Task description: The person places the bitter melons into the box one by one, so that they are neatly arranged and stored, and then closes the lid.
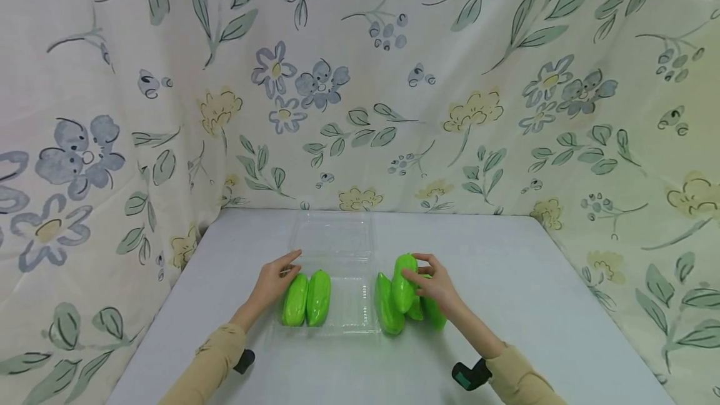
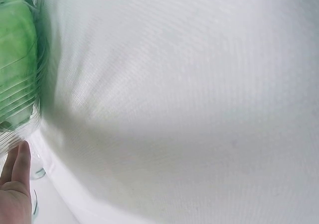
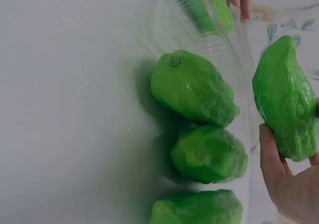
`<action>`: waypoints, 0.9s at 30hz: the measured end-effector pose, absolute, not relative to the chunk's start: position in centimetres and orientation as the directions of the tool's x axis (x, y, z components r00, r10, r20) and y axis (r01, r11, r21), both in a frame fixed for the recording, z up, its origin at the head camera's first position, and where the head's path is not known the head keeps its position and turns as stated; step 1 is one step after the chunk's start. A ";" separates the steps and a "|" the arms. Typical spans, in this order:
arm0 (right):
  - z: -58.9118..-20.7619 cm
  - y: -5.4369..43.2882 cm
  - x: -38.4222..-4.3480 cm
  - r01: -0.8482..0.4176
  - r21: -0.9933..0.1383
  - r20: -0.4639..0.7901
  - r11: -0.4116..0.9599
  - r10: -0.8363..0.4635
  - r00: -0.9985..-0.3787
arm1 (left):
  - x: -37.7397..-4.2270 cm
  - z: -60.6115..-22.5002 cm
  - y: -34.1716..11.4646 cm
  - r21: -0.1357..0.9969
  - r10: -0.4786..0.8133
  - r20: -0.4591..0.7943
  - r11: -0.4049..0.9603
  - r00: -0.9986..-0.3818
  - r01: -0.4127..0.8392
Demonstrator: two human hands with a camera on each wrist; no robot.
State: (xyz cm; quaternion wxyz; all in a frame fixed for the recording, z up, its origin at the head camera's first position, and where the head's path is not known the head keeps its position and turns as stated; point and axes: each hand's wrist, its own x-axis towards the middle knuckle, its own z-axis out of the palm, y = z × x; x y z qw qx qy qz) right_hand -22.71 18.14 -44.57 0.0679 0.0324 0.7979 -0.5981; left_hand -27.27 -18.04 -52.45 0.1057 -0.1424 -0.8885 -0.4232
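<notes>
In my right hand (image 1: 439,283) I grip a bumpy, glossy green gourd (image 1: 404,283) with a pointed end, thumb and fingers on either side. The right wrist view shows this gourd (image 3: 285,99) raised above the others. Under it lie several more gourds: one at the left (image 1: 389,305), one at the right (image 1: 433,311). My left hand (image 1: 274,281) rests at the left edge of a clear plastic container (image 1: 351,305), straight fingers (image 2: 22,167) against its wall in the left wrist view. Inside, two gourds (image 1: 318,299) lie side by side in the left half.
The container's clear lid (image 1: 332,234) is folded back behind it on the white table (image 1: 484,255). Floral cloth (image 1: 360,80) hangs behind the table and along both sides. A dark band with a small device (image 1: 471,375) is on the right wrist.
</notes>
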 end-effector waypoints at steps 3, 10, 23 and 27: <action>-45.7 18.0 -23.2 0.130 -0.952 -0.142 0.276 -0.027 -0.989 | -27.3 -52.4 -18.0 0.722 0.162 0.309 0.602 -0.937 0.342; -46.1 16.9 -23.3 0.130 -0.961 -0.142 0.246 -0.035 -0.989 | -27.4 -52.7 -18.0 0.720 0.158 0.312 0.604 -0.937 0.342; -46.2 14.4 -22.9 0.112 -0.966 -0.131 0.233 -0.066 -0.989 | -27.4 -52.8 -18.1 0.725 0.158 0.319 0.595 -0.934 0.348; -46.3 13.7 -23.0 0.103 -0.975 -0.121 0.199 -0.083 -0.989 | -27.5 -52.7 -18.0 0.726 0.160 0.321 0.591 -0.933 0.352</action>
